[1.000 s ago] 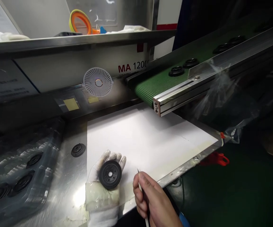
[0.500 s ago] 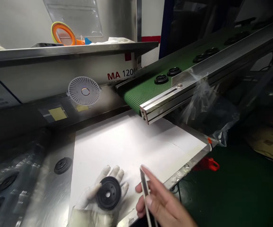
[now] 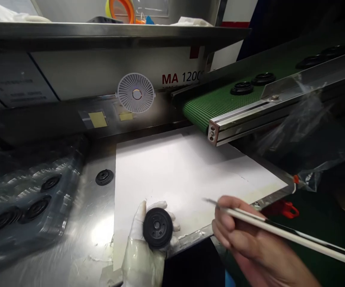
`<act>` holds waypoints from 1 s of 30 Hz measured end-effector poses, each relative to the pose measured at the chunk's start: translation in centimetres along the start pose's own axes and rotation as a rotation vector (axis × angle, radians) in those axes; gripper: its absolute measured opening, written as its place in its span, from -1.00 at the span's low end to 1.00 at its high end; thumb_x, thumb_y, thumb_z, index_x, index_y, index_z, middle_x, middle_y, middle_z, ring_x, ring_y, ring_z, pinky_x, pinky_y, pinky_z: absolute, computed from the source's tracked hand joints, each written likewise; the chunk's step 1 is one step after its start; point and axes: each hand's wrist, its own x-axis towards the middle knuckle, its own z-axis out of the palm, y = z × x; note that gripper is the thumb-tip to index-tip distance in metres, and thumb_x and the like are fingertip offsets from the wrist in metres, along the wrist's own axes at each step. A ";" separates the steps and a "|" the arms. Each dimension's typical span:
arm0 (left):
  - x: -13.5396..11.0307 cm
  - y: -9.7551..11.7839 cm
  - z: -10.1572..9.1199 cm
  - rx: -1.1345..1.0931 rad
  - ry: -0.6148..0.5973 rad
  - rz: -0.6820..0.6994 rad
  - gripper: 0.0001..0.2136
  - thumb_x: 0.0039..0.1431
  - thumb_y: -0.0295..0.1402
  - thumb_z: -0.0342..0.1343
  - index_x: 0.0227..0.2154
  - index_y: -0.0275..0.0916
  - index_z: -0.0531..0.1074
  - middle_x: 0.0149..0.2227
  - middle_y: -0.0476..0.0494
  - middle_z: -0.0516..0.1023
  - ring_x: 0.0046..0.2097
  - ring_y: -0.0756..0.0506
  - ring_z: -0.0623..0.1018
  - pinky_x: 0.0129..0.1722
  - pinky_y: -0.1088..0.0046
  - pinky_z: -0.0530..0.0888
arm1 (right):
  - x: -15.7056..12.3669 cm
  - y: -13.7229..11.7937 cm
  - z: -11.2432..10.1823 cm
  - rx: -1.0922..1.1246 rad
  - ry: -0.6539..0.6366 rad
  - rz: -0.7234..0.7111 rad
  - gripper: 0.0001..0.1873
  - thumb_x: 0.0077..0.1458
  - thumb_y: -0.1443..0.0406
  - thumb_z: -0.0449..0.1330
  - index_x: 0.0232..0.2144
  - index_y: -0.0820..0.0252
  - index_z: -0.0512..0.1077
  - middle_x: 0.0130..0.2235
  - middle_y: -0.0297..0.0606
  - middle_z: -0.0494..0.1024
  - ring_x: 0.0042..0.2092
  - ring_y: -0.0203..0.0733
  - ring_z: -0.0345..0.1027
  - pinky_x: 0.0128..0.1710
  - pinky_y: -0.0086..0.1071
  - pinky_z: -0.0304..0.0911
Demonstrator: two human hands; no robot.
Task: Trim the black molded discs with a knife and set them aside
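My left hand [image 3: 139, 239], in a white glove, holds a black round plastic part [image 3: 157, 228] above the front edge of the white sheet [image 3: 157, 167]. A flat face with a central boss and small holes is turned up, and the fingers curl round its rim. Bare and to the right, my right hand [image 3: 244, 231] grips a long, thin, white-handled tool [image 3: 286, 231]. Its narrow dark tip points left toward the part without touching it; the exact kind of tool is unclear. A similar ringed black part [image 3: 104, 177] lies on the metal table [image 3: 97, 215], left of the sheet.
A green conveyor belt [image 3: 211, 103] carries several black parts [image 3: 242, 88] at the right. Clear plastic trays [image 3: 65, 191] with more parts stand at the left. A small white fan [image 3: 136, 93] is behind the sheet, under a metal shelf [image 3: 79, 34].
The camera view has shifted. My left hand has tipped the black part and now wraps it more closely. My right hand has swung the tool from upright to nearly level, tip leftward.
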 end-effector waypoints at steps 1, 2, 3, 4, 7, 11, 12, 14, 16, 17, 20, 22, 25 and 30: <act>-0.2 -0.1 0.2 -0.007 0.038 0.016 -0.64 0.08 -0.11 0.10 -0.29 -0.38 0.47 -0.48 -0.23 0.50 -0.48 -0.11 0.49 -0.65 0.51 0.36 | 0.1 0.8 0.9 -0.033 -0.001 0.015 -0.78 0.00 0.18 0.29 -0.29 0.12 0.46 -0.48 -0.36 0.32 -0.47 -0.35 0.12 -0.49 -0.47 0.14; -0.3 -0.2 0.3 -0.023 0.077 0.026 -0.65 0.06 -0.12 0.12 -0.33 -0.38 0.48 -0.50 -0.21 0.50 -0.49 -0.10 0.48 -0.65 0.51 0.36 | 0.2 1.7 1.7 -0.076 -0.013 0.044 -0.81 0.06 0.15 0.25 -0.34 0.14 0.45 -0.55 -0.41 0.23 -0.51 -0.38 0.03 -0.53 -0.48 0.06; -0.3 -0.3 0.4 -0.047 0.116 0.038 -0.67 0.04 -0.13 0.14 -0.37 -0.38 0.48 -0.51 -0.20 0.50 -0.49 -0.08 0.48 -0.62 0.50 0.38 | 0.4 2.5 2.5 -0.122 -0.046 0.084 -0.80 0.09 0.14 0.22 -0.33 0.14 0.43 -0.57 -0.44 0.19 -0.52 -0.39 -0.02 -0.53 -0.48 0.00; -0.4 -0.3 0.4 -0.070 0.147 0.053 -0.68 0.03 -0.15 0.16 -0.40 -0.38 0.49 -0.51 -0.19 0.50 -0.49 -0.07 0.48 -0.60 0.51 0.40 | 0.6 3.2 3.2 -0.161 -0.088 0.119 -0.79 0.10 0.14 0.22 -0.28 0.13 0.41 -0.57 -0.46 0.17 -0.51 -0.38 -0.02 -0.52 -0.48 -0.01; -0.3 -0.4 -0.1 -0.103 0.167 0.130 -0.71 0.00 -0.16 0.18 -0.42 -0.36 0.51 -0.50 -0.16 0.51 -0.49 -0.04 0.49 -0.57 0.54 0.41 | 1.2 4.7 4.4 -0.262 -0.137 0.128 -0.79 0.08 0.17 0.24 -0.27 0.11 0.34 -0.48 -0.45 0.26 -0.43 -0.35 0.07 -0.42 -0.46 0.05; -0.3 -0.7 -0.7 -0.109 0.190 0.231 -0.73 -0.03 -0.16 0.21 -0.39 -0.29 0.52 -0.45 -0.14 0.54 -0.42 -0.07 0.53 -0.47 0.50 0.46 | 1.3 5.5 4.6 -0.361 -0.032 0.068 -0.80 0.10 0.15 0.22 -0.37 0.15 0.37 -0.43 -0.39 0.36 -0.38 -0.32 0.15 -0.38 -0.43 0.10; -0.4 -0.8 -0.8 -0.098 0.210 0.246 -0.73 -0.03 -0.15 0.20 -0.39 -0.28 0.52 -0.44 -0.14 0.55 -0.40 -0.09 0.54 -0.47 0.49 0.46 | 1.3 5.6 4.7 -0.351 -0.013 0.070 -0.80 0.10 0.15 0.22 -0.35 0.15 0.38 -0.43 -0.39 0.37 -0.39 -0.32 0.16 -0.39 -0.43 0.11; -0.5 -0.9 -0.8 -0.050 0.245 0.265 -0.69 -0.02 -0.10 0.18 -0.37 -0.28 0.53 -0.42 -0.17 0.56 -0.41 -0.10 0.54 -0.50 0.49 0.46 | 1.1 5.8 4.8 -0.322 0.018 0.078 -0.79 0.08 0.15 0.24 -0.32 0.16 0.38 -0.44 -0.38 0.40 -0.40 -0.32 0.19 -0.41 -0.44 0.14; -0.7 -0.9 -0.6 0.002 0.240 0.272 -0.65 -0.01 -0.07 0.16 -0.35 -0.29 0.53 -0.41 -0.18 0.57 -0.45 -0.09 0.52 -0.52 0.48 0.44 | 1.1 5.9 5.0 -0.315 0.032 0.080 -0.79 0.08 0.16 0.24 -0.34 0.18 0.38 -0.46 -0.37 0.42 -0.41 -0.30 0.24 -0.42 -0.43 0.17; -0.8 -0.9 -0.5 0.019 0.238 0.273 -0.65 -0.01 -0.06 0.15 -0.35 -0.29 0.53 -0.40 -0.18 0.57 -0.48 -0.07 0.51 -0.51 0.49 0.44 | 1.1 5.8 5.1 -0.316 0.037 0.079 -0.79 0.08 0.16 0.24 -0.35 0.19 0.38 -0.48 -0.36 0.43 -0.42 -0.29 0.26 -0.42 -0.43 0.19; -1.1 -0.9 -0.3 0.036 0.267 0.278 -0.66 -0.01 -0.08 0.15 -0.36 -0.28 0.53 -0.40 -0.16 0.57 -0.48 -0.05 0.51 -0.48 0.51 0.45 | 1.2 5.6 5.3 -0.315 0.043 0.086 -0.79 0.06 0.18 0.25 -0.39 0.21 0.38 -0.52 -0.34 0.45 -0.44 -0.28 0.29 -0.43 -0.42 0.23; -1.2 -0.9 -0.2 0.058 0.283 0.288 -0.68 0.00 -0.09 0.14 -0.35 -0.26 0.52 -0.40 -0.14 0.57 -0.43 -0.06 0.52 -0.45 0.53 0.45 | 1.3 5.4 5.5 -0.302 0.045 0.100 -0.79 0.05 0.19 0.25 -0.41 0.22 0.37 -0.53 -0.35 0.45 -0.45 -0.28 0.30 -0.43 -0.41 0.24; -1.1 -0.9 -0.1 0.074 0.283 0.308 -0.72 0.01 -0.12 0.13 -0.35 -0.23 0.51 -0.40 -0.11 0.57 -0.39 -0.07 0.54 -0.43 0.54 0.45 | 1.4 5.2 5.6 -0.288 0.048 0.114 -0.79 0.05 0.19 0.26 -0.42 0.21 0.36 -0.53 -0.35 0.46 -0.45 -0.28 0.31 -0.42 -0.40 0.26; -1.1 -1.1 0.0 0.120 0.307 0.351 -0.71 0.04 -0.12 0.10 -0.36 -0.25 0.52 -0.43 -0.12 0.56 -0.43 -0.06 0.52 -0.48 0.54 0.43 | 1.5 5.0 5.5 -0.288 0.032 0.121 -0.79 0.05 0.19 0.26 -0.43 0.21 0.35 -0.54 -0.35 0.47 -0.46 -0.27 0.32 -0.42 -0.39 0.27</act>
